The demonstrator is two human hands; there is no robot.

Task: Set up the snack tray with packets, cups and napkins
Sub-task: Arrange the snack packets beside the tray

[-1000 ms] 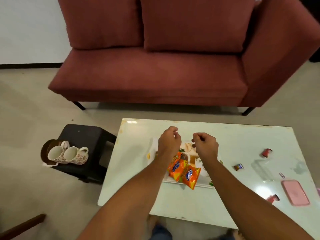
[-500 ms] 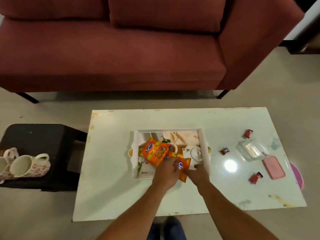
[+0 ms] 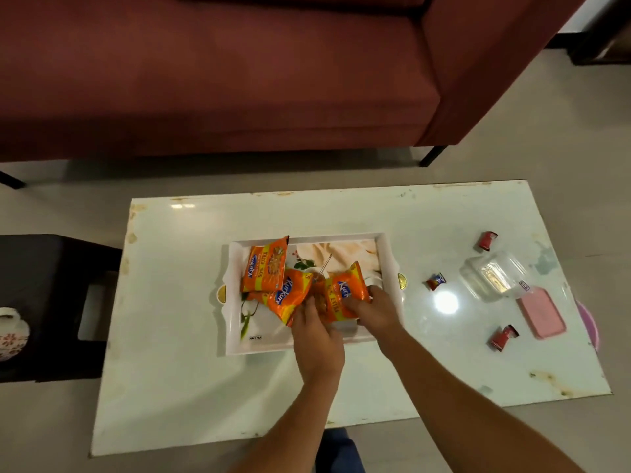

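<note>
1. The left hand [image 3: 316, 331] and the right hand [image 3: 374, 312] reach side by side over the near rim of the white tray [image 3: 235, 336], which lies in the middle of the surface [image 3: 205, 387].
2. Both hands meet at one orange packet [image 3: 345, 290] in the right half of the tray. The right grip is closed on its right edge, thumb over the print. The left grip touches its left edge with curled fingers, but I cannot tell if it really pinches.
3. This packet lies directly ahead of the hands, its long axis running away from the person and leaning a little right. The right hand is nearer to its free end.
4. Just left, a second packet [image 3: 285, 298] lies slanted, touching the first, and a third packet [image 3: 264, 264] overlaps its far end.
5. The far right part of the tray is bare; I judge the held packet goes there.
6. Further, one cup [image 3: 10, 332] waits on the dark stool [image 3: 51, 302], well apart from the tray. No napkins are seen.
</note>
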